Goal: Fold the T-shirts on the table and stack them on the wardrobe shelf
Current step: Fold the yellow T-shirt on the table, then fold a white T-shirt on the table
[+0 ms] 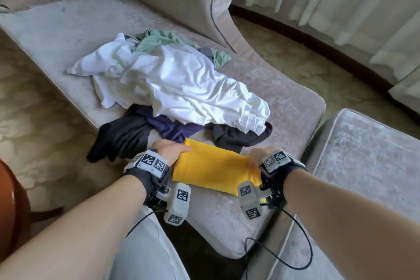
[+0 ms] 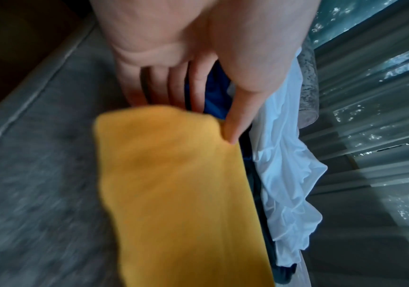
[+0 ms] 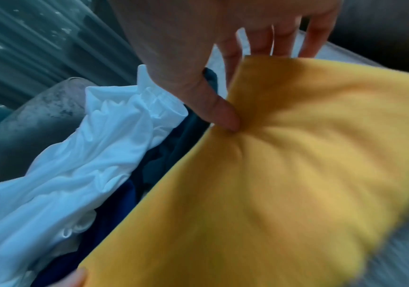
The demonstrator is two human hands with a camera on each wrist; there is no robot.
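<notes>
The fingers of both hands are hidden beneath the folded yellow T-shirt (image 1: 213, 170), and both wrist views are blurred; the shirt is held at the near edge of the chaise (image 1: 293, 107), pinched at one end by the left hand (image 1: 169, 151) and at the other by the right hand (image 1: 258, 158), thumbs on top; the white T-shirt (image 1: 181, 88) is heaped mid-seat over purple, black and green garments, largely covered.

Two hands (image 1: 172, 149), six shirts (image 1: 213, 169)
</notes>
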